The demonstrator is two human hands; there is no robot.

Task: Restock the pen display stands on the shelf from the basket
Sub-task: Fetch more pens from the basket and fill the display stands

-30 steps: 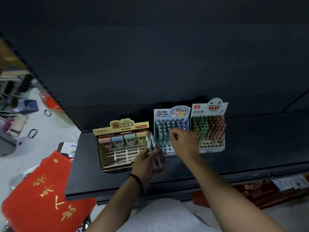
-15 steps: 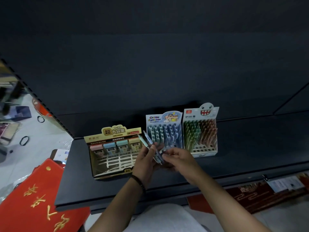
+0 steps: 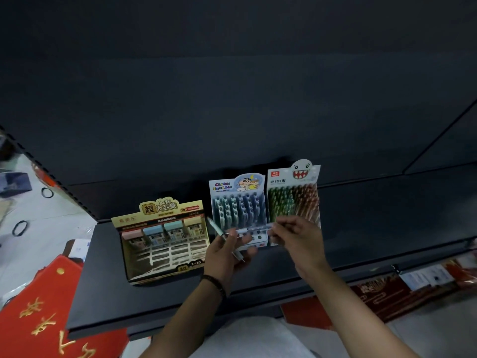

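Pen (image 3: 254,229) crosswise before the blue stand (image 3: 237,205) at the back edge of the shelf (image 3: 387,228), pinched by the right hand (image 3: 296,239); left hand (image 3: 224,254) grips 1 spare pen (image 3: 215,228). Tip it upright into an empty front hole.

Single head-worn wide-angle view, forward and down, close over the dark shelf (image 3: 387,223).

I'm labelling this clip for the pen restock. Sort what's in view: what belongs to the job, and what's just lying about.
Job: left hand gripping a pen; right hand pinching a second pen; blue cartoon pen stand; green-and-brown pen stand; shelf.
Lying about: yellow display box; red packet with gold characters; black rings on the floor.
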